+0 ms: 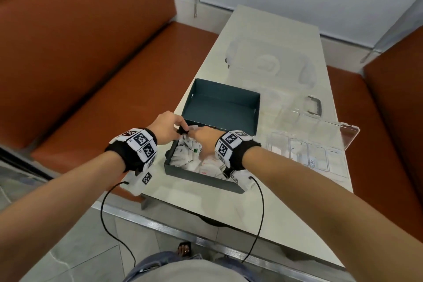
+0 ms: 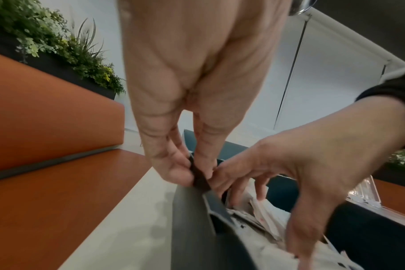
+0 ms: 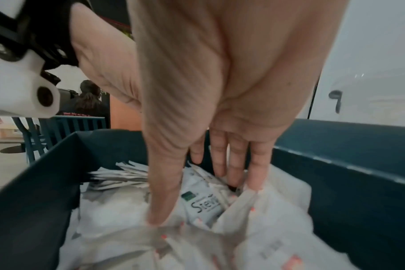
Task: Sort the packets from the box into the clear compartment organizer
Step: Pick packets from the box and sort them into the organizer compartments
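Head: L hand [image 1: 166, 126] pinches dark tab [image 1: 183, 130] at box [image 1: 201, 178] corner; R hand [image 1: 206, 142] in packets [image 1: 183, 158]. L wrist: tab [image 2: 198, 175] clamped thumb-to-finger. R wrist: fingers [image 3: 236, 164] straight, spread among packets [image 3: 201, 202], gripping none; light, thin, crinkly, so prob. pinch one by edge.

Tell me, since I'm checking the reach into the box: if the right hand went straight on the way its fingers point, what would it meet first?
Most likely the white packets heaped in the box. The right hand points down into them, fingertips already at the pile.

Matt card box [image 1: 203, 179], paper packets [image 3: 204, 202]
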### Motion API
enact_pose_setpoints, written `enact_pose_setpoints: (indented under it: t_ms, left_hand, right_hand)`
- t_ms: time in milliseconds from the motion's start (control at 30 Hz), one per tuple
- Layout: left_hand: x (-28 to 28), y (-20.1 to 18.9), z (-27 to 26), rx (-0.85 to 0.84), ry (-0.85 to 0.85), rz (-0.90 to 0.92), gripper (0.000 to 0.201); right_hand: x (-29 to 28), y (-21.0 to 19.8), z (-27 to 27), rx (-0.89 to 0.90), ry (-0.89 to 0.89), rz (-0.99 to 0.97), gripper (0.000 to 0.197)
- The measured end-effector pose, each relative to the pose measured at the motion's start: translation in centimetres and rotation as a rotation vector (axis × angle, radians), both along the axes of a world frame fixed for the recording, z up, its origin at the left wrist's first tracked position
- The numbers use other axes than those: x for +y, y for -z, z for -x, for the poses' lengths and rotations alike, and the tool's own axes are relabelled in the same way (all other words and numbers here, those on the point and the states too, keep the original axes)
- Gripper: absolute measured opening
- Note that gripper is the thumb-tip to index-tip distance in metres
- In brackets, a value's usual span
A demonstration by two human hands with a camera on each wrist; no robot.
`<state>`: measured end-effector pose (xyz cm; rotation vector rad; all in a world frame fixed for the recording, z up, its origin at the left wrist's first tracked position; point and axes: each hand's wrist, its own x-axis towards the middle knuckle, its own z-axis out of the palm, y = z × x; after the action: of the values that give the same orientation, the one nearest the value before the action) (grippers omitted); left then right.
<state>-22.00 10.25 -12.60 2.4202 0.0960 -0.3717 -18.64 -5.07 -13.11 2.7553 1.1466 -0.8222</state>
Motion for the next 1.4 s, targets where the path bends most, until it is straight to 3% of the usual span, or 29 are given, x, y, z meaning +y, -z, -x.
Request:
enact_pose_setpoints:
  t_ms: [100, 167, 300, 467, 700, 900, 1133, 1300, 1400]
  left_hand:
    - [0.3, 0.5, 0.1, -0.006, -0.005, 0.044, 0.024]
    - [0.5, 0.7, 0.2, -0.019, 0.003, 0.036, 0.022]
    - [0.2, 1.1, 0.4, -0.036, 0.021, -0.017, 0.023]
    - [0.6, 1.1, 0.2, -0.052, 0.039, 0.015, 0.024]
    - [1.0, 1.4, -0.1, -0.013, 0.022, 0.067, 0.022]
    - [0.9, 1.8, 0.1, -0.07, 0.047, 0.028, 0.023]
    - [1.1, 2.0, 0.5, -0.07, 0.008, 0.02, 0.013]
    - [0.3, -0.3, 0.7, -0.25, 0.002, -0.041, 0.017]
    - [-1.3, -2.4, 0.7, -0.312, -0.062, 0.198, 0.023]
  right_hand:
    - [0.3, 2.2, 0.5, -0.018, -0.035, 0.063, 0.109]
    - [0.7, 3.2, 0.6, -0.087, -0.065, 0.111, 0.112]
    - [1.4, 2.4, 0.4, -0.092, -0.084, 0.067, 0.077]
    - [1.4, 1.7, 0.6, -0.094, -0.075, 0.073, 0.049]
    - [0.3, 0.6, 0.4, -0.049, 0.049, -0.011, 0.038]
    - [-1.4, -0.7, 0.5, -0.075, 0.166, -0.165, 0.045]
    - [-3.7, -3.4, 0.5, -0.046, 0.342, -0.466, 0.029]
    - [-6.1, -5.5, 1.4, 0.183, 0.621, -0.777, 0.027]
    - [-7.4, -7.1, 1.8, 0.331, 0.775, -0.984, 0.03]
